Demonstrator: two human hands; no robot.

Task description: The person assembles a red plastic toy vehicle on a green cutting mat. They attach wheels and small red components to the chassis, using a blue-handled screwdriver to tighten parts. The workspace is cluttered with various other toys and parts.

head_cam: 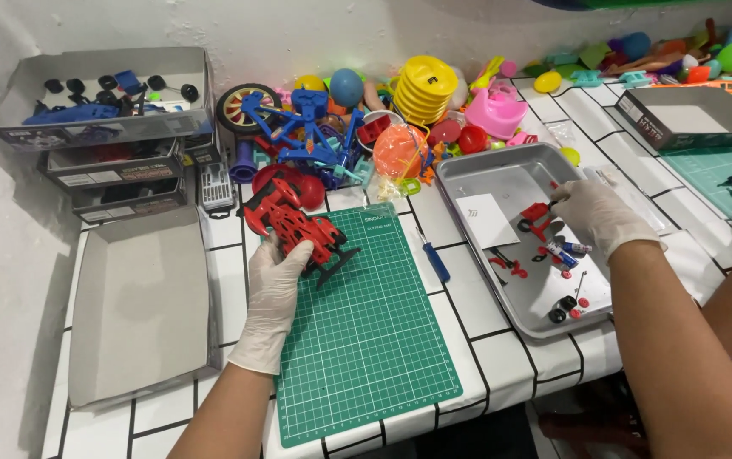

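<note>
- Nearest the lens: two bare forearms, white gloves on both hands.
- Left hand (274, 289): grip closed around the rear of a red toy car body (289, 223), nose tilted up and away, half over the top left corner of the green cutting mat (366, 340).
- Right hand (597, 217): fingertips pinched on a small red part (537, 212) inside the metal tray (502, 289), just beside a white card.
- Probably light, stiff moulded plastic; thin black rear wing likely to snap, so best held by the broad middle of the shell.
- Further out: blue-handled screwdriver (434, 259) between mat and tray, open grey box lid (141, 310) on the white-tiled desk (502, 365), heap of coloured toys (383, 119) against the wall.
</note>
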